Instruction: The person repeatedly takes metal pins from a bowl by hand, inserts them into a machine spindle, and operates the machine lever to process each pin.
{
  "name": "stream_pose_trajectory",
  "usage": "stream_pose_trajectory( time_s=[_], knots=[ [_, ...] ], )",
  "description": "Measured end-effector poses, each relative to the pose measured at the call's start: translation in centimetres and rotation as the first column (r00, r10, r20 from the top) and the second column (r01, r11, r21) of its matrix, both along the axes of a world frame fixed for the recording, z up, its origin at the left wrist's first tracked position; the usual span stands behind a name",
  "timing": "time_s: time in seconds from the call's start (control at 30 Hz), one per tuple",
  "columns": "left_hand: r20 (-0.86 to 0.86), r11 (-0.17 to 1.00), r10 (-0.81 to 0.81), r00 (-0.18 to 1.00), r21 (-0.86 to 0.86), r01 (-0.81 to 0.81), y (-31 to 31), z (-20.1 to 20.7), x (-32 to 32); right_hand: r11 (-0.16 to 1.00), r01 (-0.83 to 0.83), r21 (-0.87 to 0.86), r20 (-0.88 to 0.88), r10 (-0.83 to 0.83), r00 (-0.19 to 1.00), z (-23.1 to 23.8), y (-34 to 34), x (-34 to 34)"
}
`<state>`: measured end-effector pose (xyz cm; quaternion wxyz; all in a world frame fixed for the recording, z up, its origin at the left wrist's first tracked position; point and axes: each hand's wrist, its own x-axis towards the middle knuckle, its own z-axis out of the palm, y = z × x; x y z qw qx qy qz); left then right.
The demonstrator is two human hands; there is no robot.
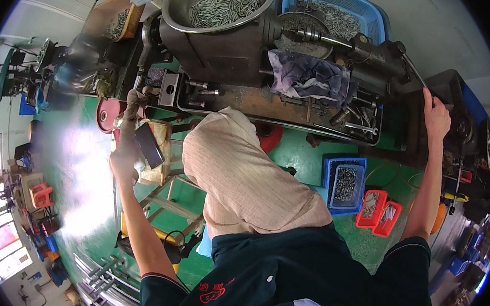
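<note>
- While the person leans over the dark lathe-like machine (230,54), the right hand (436,117) reaches far out to the machine's right end, its grip closed around the thin metal lever (415,71) that slants up from there.
- Low on the other side, the left hand (125,158) hangs beside the machine's front, wrapped in a worn cloth glove; its grip is closed on a dark flat rectangular object (149,145), though I cannot tell what that object is.
- On top of the machine sits a steel bowl (179,1) full of small metal pins, with a blue basket (376,19) of the same parts just behind the spindle (303,34).
- A crumpled bluish rag (311,77) lies on the machine bed.
- Judging by the pose, the step in hand is working the lever to cycle the machine.
- Any next move would call for a steady pull on the lever while the left hand keeps clear of the spindle.
</note>
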<state>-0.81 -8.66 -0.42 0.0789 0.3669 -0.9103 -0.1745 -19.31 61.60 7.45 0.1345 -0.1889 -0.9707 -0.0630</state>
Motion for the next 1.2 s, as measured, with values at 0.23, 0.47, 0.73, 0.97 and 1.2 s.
stream_pose_trajectory(
  time_s=[0.23,0.47,0.73,0.97,1.2],
  knots=[
    [-0.01,0.998,0.018,1.0,-0.063,-0.018,-1.7,-0.7,1.1,0.999,0.01,-0.042,0.116,-0.005,0.993,0.3,-0.5,-0.9],
    [0.011,0.996,0.046,0.999,-0.082,-0.045,-1.1,-1.1,0.7,0.935,-0.288,0.208,-0.43,0.351,0.831,-0.2,-5.1,-9.4],
    [0.03,0.994,0.074,0.997,-0.087,-0.071,-0.6,-0.6,0.6,0.449,-0.687,-0.571,-0.154,0.764,0.627,-2.2,-25.0,-13.0],
    [-0.094,0.994,0.09,0.991,-0.054,-0.096,6.0,0.7,0.8,0.447,-0.565,-0.694,-0.046,0.755,0.654,-3.9,-25.5,-13.0],
    [-0.131,0.992,0.127,0.983,-0.004,-0.129,10.0,-0.8,1.9,0.418,-0.587,-0.694,-0.044,0.789,0.613,-3.2,-27.0,-12.8]
  ],
)
